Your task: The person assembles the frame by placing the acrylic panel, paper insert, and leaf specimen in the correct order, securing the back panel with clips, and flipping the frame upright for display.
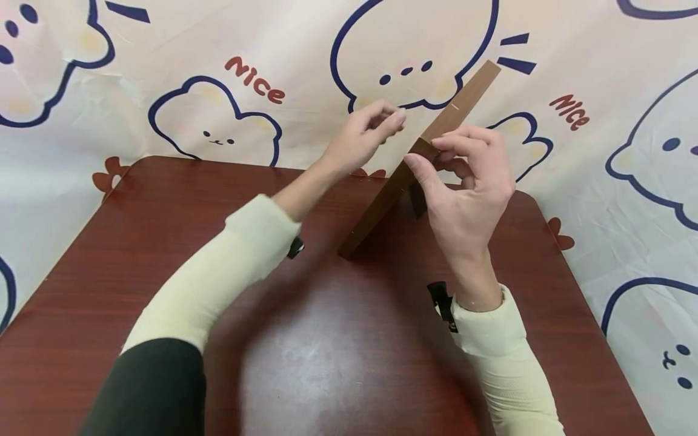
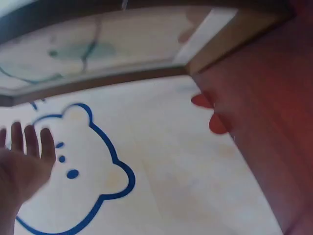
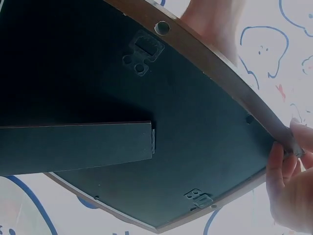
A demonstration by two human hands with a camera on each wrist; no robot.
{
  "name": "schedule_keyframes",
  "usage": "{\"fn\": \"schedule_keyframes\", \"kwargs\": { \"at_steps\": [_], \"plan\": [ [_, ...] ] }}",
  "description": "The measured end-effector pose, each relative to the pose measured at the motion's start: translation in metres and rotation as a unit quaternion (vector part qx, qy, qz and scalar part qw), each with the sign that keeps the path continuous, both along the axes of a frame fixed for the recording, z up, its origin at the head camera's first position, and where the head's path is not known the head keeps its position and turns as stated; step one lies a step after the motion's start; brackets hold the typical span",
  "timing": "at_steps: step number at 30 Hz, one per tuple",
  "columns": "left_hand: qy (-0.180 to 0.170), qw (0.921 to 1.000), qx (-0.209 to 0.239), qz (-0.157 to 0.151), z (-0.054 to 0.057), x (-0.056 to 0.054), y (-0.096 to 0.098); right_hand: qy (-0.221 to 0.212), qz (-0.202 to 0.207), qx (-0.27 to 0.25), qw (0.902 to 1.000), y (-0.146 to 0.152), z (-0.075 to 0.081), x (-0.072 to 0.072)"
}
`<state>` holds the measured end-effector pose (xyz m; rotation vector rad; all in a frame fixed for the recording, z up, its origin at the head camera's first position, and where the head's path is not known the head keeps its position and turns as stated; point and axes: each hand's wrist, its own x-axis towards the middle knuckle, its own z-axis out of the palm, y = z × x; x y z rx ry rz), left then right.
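Observation:
A brown wooden picture frame (image 1: pixel 377 209) stands on the table, seen nearly edge-on in the head view. My right hand (image 1: pixel 473 184) pinches its upper near corner between thumb and fingers. Left of the frame, my left hand (image 1: pixel 357 138) is raised with loosely bent fingers, holding nothing. In the left wrist view that hand (image 2: pixel 27 164) appears below the frame's glossy front (image 2: pixel 122 54), which reflects the wall pattern. The right wrist view shows the frame's dark backing (image 3: pixel 205 117), with a stand leg (image 3: pixel 78 147) and metal hangers (image 3: pixel 146 51) on it.
The reddish-brown table (image 1: pixel 305 357) has rounded far corners. Close behind it hangs a pale cloth (image 1: pixel 305 36) printed with blue-outlined cartoon animals and red lettering. Black straps with small devices (image 1: pixel 443 306) sit at both wrists.

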<state>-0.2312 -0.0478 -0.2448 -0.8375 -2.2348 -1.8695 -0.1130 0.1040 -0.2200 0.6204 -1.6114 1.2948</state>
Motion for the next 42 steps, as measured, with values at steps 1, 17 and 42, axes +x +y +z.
{"fn": "schedule_keyframes", "kwargs": {
  "at_steps": [1,17,42],
  "plan": [
    [-0.024,0.9995,0.001,-0.019,0.003,-0.009,0.004,-0.001,0.001,0.002,1.0000,0.000,0.000,0.000],
    [-0.189,0.9704,-0.117,-0.095,-0.003,-0.078,0.068,-0.013,-0.013,0.008,0.9998,0.009,0.000,0.003],
    [-0.174,0.9845,-0.001,-0.022,-0.015,-0.086,0.047,-0.023,-0.014,-0.026,0.9993,0.033,0.003,0.014]
  ]
}}
